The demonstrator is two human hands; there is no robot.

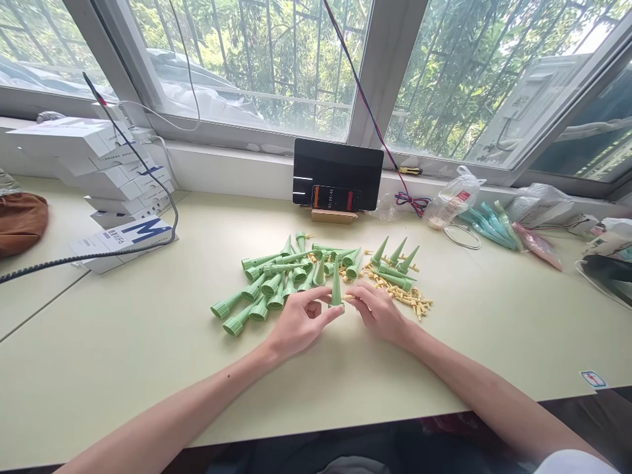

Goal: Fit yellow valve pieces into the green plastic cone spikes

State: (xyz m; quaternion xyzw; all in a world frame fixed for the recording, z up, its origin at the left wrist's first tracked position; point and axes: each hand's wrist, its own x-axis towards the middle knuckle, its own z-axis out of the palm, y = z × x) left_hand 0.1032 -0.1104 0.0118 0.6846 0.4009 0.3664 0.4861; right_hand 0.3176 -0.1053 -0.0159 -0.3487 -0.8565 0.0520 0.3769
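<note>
My left hand [300, 322] grips a green plastic cone spike [336, 284] by its base, tip pointing up. Between the fingertips of my right hand [379, 312] is a small yellow plastic piece [349, 297], close to the right side of the spike's base; whether the two touch I cannot tell. Left of and behind my hands lies a heap of similar green spikes [271, 284], mostly on their sides. Behind my right hand several green spikes [379, 252] stand upright, with a spread of loose yellow pieces [413, 299] around them.
A dark tablet [338, 164] leans at the window, with a phone [336, 198] showing a timer on a stand before it. White boxes [126, 181] are stacked at left, crossed by a black cable [170, 230]. Plastic bags [454, 197] and coloured packets [494, 227] lie at right.
</note>
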